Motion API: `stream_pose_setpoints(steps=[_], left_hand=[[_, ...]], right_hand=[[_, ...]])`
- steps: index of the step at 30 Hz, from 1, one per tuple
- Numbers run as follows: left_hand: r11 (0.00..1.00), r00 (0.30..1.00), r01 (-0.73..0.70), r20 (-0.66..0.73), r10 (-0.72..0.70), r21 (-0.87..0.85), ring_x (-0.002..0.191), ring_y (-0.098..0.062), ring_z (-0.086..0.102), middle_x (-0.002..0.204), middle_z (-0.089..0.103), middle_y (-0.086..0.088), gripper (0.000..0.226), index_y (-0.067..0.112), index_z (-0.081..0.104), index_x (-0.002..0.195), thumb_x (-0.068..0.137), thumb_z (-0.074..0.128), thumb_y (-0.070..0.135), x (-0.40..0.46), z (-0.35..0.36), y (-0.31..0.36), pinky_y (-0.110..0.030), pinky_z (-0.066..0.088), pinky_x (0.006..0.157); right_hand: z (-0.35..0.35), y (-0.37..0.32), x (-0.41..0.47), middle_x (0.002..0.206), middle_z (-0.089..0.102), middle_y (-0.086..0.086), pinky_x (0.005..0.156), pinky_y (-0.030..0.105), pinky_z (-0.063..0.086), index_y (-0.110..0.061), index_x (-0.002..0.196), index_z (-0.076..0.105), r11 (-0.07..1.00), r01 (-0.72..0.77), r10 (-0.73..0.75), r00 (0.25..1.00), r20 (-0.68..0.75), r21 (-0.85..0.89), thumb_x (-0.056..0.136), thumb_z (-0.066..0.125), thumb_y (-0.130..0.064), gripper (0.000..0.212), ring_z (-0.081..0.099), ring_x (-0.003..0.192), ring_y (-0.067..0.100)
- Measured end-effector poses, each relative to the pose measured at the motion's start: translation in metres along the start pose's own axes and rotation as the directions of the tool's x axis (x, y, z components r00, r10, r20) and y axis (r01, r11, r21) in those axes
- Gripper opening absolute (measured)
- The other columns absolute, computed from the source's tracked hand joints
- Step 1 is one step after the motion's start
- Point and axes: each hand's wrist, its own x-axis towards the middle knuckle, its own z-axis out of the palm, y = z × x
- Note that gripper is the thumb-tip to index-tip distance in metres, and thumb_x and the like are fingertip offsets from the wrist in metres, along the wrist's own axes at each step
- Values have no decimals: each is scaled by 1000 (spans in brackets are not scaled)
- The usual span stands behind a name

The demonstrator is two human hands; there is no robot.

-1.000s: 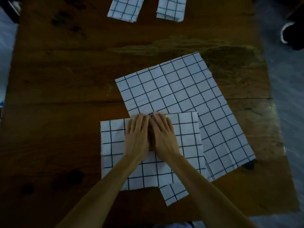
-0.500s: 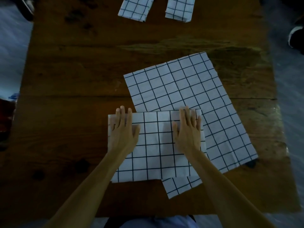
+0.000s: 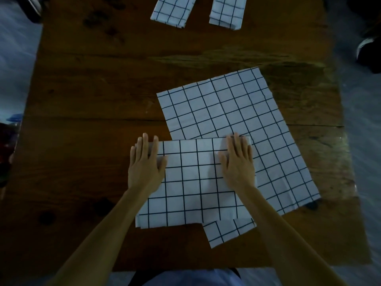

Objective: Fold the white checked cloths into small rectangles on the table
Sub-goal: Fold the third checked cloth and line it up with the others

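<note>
A folded white checked cloth (image 3: 193,182) lies near the table's front edge, partly on top of a larger spread checked cloth (image 3: 233,112) that is turned at an angle. My left hand (image 3: 145,164) lies flat with straight fingers on the folded cloth's far left corner. My right hand (image 3: 239,162) presses flat on its far right corner. Two small folded checked rectangles, one to the left (image 3: 172,10) and one to the right (image 3: 226,12), sit at the table's far edge.
The dark wooden table (image 3: 92,100) has bare surface to the left of the cloths and at far right. A shoe (image 3: 369,52) stands on the floor beyond the right edge. Dark objects sit at the left edge.
My hands slid apart from the middle of the folded cloth out to its far left and right corners, smoothing it flat.
</note>
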Motion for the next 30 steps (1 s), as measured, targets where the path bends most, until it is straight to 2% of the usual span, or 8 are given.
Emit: stream_pose_setpoints(steps=[3, 6, 8, 14, 19, 22, 26, 30], left_hand=[[999, 997, -30, -72, 28, -16, 142, -26, -12, 155, -9, -15, 66, 14, 3, 149, 96, 34, 39, -3, -6, 30, -42, -2, 115], [977, 979, -202, -54, 198, -69, 143, -25, -8, 153, -8, -11, 73, 13, 9, 149, 91, 49, 31, -5, 4, 66, -41, 1, 115], [974, 983, -181, 10, 184, -135, 143, -25, -6, 154, -5, -10, 75, 12, 10, 149, 91, 53, 31, -5, 16, 71, -39, 0, 116], [999, 999, -41, -7, 41, -34, 144, -21, -9, 158, -6, -5, 65, 23, -1, 151, 97, 17, 56, -14, 12, 18, -38, -2, 117], [995, 998, 51, -38, -54, -83, 144, -22, -8, 158, -3, -10, 68, 24, 4, 151, 94, 20, 57, -17, 5, 20, -39, -1, 116], [991, 993, -110, -57, 106, -71, 144, -25, -6, 157, -4, -11, 67, 17, 6, 149, 95, 34, 46, -19, 5, 49, -40, 0, 116], [965, 976, -217, -21, 217, -146, 141, -30, 8, 152, 7, -12, 75, 10, 9, 145, 89, 55, 30, -17, 25, 72, -49, 8, 112], [988, 988, -154, -13, 154, 16, 144, -22, -6, 156, -4, -6, 64, 19, 1, 149, 96, 19, 51, -22, 26, 24, -41, 5, 117]], right_hand=[[0, -18, -1, 160, 5, 12, 119, 43, -2, -14, 152, 12, 998, -25, 29, 997, -71, 58, 99, 17, -46, 62, -5, 147, 28], [10, -51, -2, 157, 10, 14, 120, 43, 6, -9, 149, 17, 967, 225, -216, 973, -82, 123, 101, 24, -34, 55, 1, 146, 27], [18, -69, -2, 156, 5, 9, 120, 40, 5, -11, 150, 11, 939, 309, -312, 950, -1, 149, 101, 12, -45, 60, -2, 146, 22], [13, -22, -4, 160, 12, 6, 120, 44, 7, -16, 151, 18, 990, 140, -141, 990, -27, -14, 100, 11, -42, 57, 1, 147, 23], [3, 6, -10, 160, 10, 10, 119, 42, 2, -17, 152, 10, 998, 11, -13, 999, -33, -58, 98, 13, -42, 59, 1, 148, 27], [5, -18, -10, 158, 14, 12, 119, 46, 4, -13, 150, 19, 996, 81, -82, 995, -57, -24, 101, 22, -36, 54, 5, 147, 32], [25, -59, -9, 158, -9, 7, 119, 41, -8, -11, 151, 0, 929, 370, -364, 925, 108, -31, 95, 25, -43, 70, -14, 146, 25], [20, -44, -8, 161, 3, 5, 121, 42, 3, -17, 152, 7, 970, 241, -241, 971, 14, -22, 101, 15, -37, 56, -5, 148, 22]])
